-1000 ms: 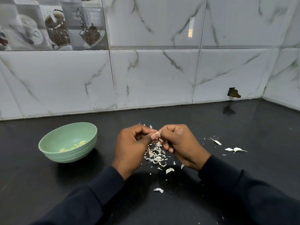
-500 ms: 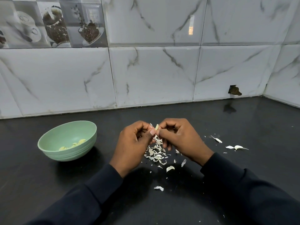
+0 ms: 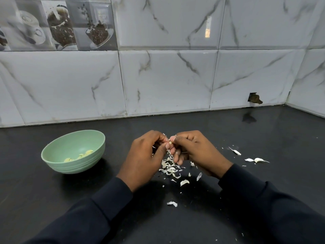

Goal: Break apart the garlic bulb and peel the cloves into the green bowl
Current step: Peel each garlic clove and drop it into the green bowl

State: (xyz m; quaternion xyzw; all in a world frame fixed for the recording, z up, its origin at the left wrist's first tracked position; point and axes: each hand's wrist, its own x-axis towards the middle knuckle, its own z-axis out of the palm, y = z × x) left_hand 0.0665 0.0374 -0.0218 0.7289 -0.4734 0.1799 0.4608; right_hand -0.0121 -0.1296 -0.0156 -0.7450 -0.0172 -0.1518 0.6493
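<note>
Both hands meet above the black counter (image 3: pixel 263 131), and between them they hold a small garlic clove (image 3: pixel 170 142). The left hand (image 3: pixel 146 159) has its fingers curled, with thumb and forefinger pinching the clove from its side. The right hand (image 3: pixel 197 152) is curled the same way, its thumb tip pressed on the clove from the other side. Only a pale bit of the clove shows between the fingertips; the rest is hidden, so how much skin it carries cannot be told.

Straight below the grip lies a loose heap of skins (image 3: pixel 169 167), with more scraps scattered toward the person. Well to the left of the grip stands the green bowl (image 3: pixel 75 166), upright on the counter, with a few peeled cloves (image 3: pixel 84 154) on its bottom. To the right of the grip, apart from the hands, an unpeeled clove (image 3: pixel 259 160) lies on the counter, with a thin white piece (image 3: pixel 235 151) a little nearer the hands. Dark sleeves (image 3: pixel 255 199) cover both wrists. Behind the grip rises the tiled wall (image 3: pixel 167 81).
</note>
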